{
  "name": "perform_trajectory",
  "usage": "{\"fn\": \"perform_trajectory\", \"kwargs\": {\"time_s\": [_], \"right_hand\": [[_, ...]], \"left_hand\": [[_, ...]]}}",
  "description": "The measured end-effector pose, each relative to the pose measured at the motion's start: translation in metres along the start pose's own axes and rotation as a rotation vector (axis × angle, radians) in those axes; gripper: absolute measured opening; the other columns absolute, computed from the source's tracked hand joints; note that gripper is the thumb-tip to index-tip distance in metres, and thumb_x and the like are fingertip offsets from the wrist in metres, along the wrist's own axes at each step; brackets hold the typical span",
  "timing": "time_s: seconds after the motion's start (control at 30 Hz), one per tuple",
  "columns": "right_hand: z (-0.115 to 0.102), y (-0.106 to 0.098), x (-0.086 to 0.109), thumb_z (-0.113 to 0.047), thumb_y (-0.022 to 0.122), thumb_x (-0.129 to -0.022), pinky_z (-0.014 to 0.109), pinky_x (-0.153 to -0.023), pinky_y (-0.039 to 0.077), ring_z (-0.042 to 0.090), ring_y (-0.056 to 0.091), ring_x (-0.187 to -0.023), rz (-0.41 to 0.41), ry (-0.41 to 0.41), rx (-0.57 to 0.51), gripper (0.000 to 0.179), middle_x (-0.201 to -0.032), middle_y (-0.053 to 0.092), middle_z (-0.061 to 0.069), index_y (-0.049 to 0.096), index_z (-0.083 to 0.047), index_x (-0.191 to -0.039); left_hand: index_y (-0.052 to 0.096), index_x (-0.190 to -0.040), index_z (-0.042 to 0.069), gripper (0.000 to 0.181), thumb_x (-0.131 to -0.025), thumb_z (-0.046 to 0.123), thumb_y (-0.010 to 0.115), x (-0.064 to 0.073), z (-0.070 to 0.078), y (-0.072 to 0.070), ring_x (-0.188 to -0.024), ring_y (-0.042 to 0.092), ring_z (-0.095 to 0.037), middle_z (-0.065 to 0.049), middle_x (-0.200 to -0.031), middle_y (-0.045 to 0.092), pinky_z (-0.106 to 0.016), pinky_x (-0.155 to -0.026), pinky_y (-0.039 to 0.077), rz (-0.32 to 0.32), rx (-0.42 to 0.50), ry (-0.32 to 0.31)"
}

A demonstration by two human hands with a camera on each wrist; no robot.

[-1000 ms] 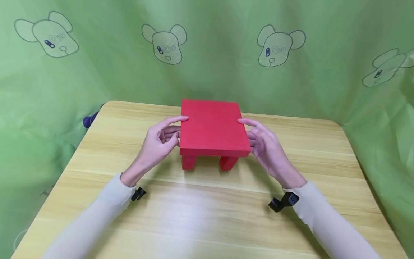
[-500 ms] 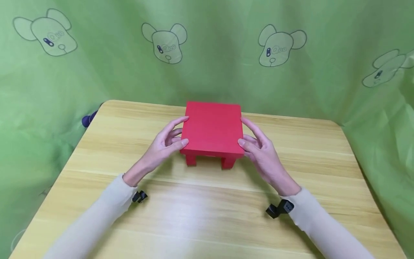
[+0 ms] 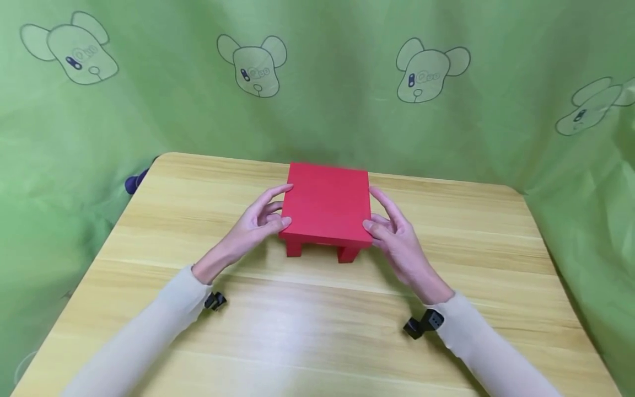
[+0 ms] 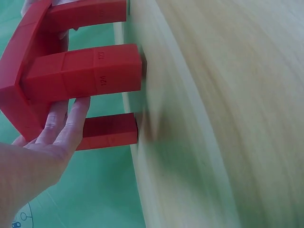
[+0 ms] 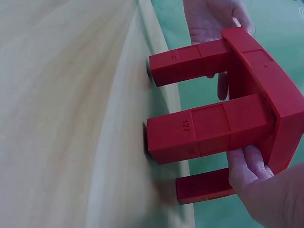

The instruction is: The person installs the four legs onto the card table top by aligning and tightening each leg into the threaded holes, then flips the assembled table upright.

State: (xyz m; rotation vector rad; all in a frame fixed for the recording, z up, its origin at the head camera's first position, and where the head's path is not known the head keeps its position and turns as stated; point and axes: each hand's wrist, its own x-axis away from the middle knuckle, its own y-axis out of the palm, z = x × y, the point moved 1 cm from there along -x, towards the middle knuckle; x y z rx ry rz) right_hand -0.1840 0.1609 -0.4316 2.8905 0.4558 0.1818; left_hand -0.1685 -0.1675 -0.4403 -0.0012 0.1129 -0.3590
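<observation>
A small red table [image 3: 327, 204] with a square top and block legs stands upright near the back of the wooden table. My left hand [image 3: 250, 231] grips its left edge, thumb and index finger at the top, other fingers under it. On the opposite edge, my right hand [image 3: 399, 242] holds on in the same way, thumb on the front corner. In the left wrist view, fingers touch a leg [image 4: 95, 71] marked with small numbers. The right wrist view has fingers behind another numbered leg [image 5: 204, 128]. Whether every foot touches the wood is hard to tell.
The wooden table [image 3: 307, 331] extends in front and to both sides. A green curtain [image 3: 327, 82] printed with mouse-like heads hangs behind and at the sides. A dark blue object [image 3: 133, 183] shows beyond the left edge.
The small red table shifted right, then slightly nearer to me. Both thumbs came up onto its top, and my right hand moved left with it.
</observation>
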Motion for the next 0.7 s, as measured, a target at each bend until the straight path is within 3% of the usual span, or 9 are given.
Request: {"fn": "perform_trajectory", "kwargs": {"time_s": [0.13,0.3,0.43,0.5,0.57,0.63,0.7], "right_hand": [[0.002,-0.001,0.002,-0.004,0.066,-0.108,0.029,-0.091,0.062,0.016,0.070,-0.103,0.007,0.001,0.003,0.076,-0.126,0.065,0.011,0.033,-0.024,-0.174],[0.003,-0.001,0.006,-0.007,0.065,-0.109,0.027,-0.092,0.061,0.017,0.067,-0.108,0.016,0.017,0.049,0.074,-0.135,0.060,0.014,0.034,-0.027,-0.174],[0.005,-0.002,0.008,-0.017,0.064,-0.111,0.024,-0.095,0.059,0.021,0.064,-0.119,-0.001,0.030,0.194,0.071,-0.146,0.056,0.016,0.033,-0.029,-0.173],[0.005,-0.004,0.010,-0.022,0.063,-0.112,0.026,-0.101,0.056,0.024,0.062,-0.127,-0.037,0.012,0.322,0.072,-0.152,0.054,0.016,0.029,-0.027,-0.174],[0.004,-0.008,0.012,-0.028,0.062,-0.113,0.033,-0.108,0.053,0.028,0.060,-0.134,-0.083,-0.018,0.473,0.073,-0.159,0.050,0.014,0.024,-0.024,-0.175],[0.002,-0.013,0.015,-0.034,0.061,-0.114,0.045,-0.115,0.049,0.032,0.056,-0.141,-0.134,-0.058,0.619,0.074,-0.166,0.043,0.012,0.022,-0.023,-0.176],[-0.001,-0.023,0.019,-0.039,0.059,-0.114,0.059,-0.117,0.044,0.035,0.049,-0.148,-0.177,-0.100,0.784,0.074,-0.172,0.036,0.007,0.022,-0.024,-0.176]], "left_hand": [[0.037,-0.170,0.018,0.072,-0.105,0.015,0.068,-0.001,0.000,0.001,-0.142,0.054,-0.038,-0.003,-0.173,0.036,-0.046,-0.113,0.051,-0.011,0.007,-0.003],[0.037,-0.170,0.022,0.071,-0.106,0.017,0.068,0.001,-0.002,0.001,-0.145,0.052,-0.030,0.000,-0.173,0.034,-0.051,-0.117,0.047,-0.027,-0.008,-0.020],[0.036,-0.171,0.030,0.072,-0.108,0.020,0.068,0.005,-0.002,-0.001,-0.146,0.053,-0.027,0.004,-0.173,0.035,-0.052,-0.118,0.045,-0.031,-0.059,-0.041],[0.035,-0.172,0.033,0.071,-0.110,0.026,0.067,0.008,-0.001,-0.001,-0.139,0.059,-0.027,0.002,-0.171,0.039,-0.054,-0.116,0.048,-0.026,-0.153,-0.032],[0.034,-0.172,0.037,0.069,-0.111,0.035,0.066,0.013,0.002,-0.003,-0.135,0.062,-0.028,0.002,-0.169,0.043,-0.058,-0.114,0.049,-0.007,-0.307,-0.011],[0.034,-0.173,0.037,0.068,-0.111,0.045,0.062,0.021,0.006,-0.006,-0.140,0.058,-0.030,0.002,-0.170,0.044,-0.065,-0.115,0.044,0.019,-0.523,0.023],[0.036,-0.173,0.035,0.071,-0.109,0.056,0.059,0.028,0.010,-0.012,-0.154,0.042,-0.033,-0.001,-0.175,0.036,-0.073,-0.119,0.034,0.025,-0.787,0.070]]}}
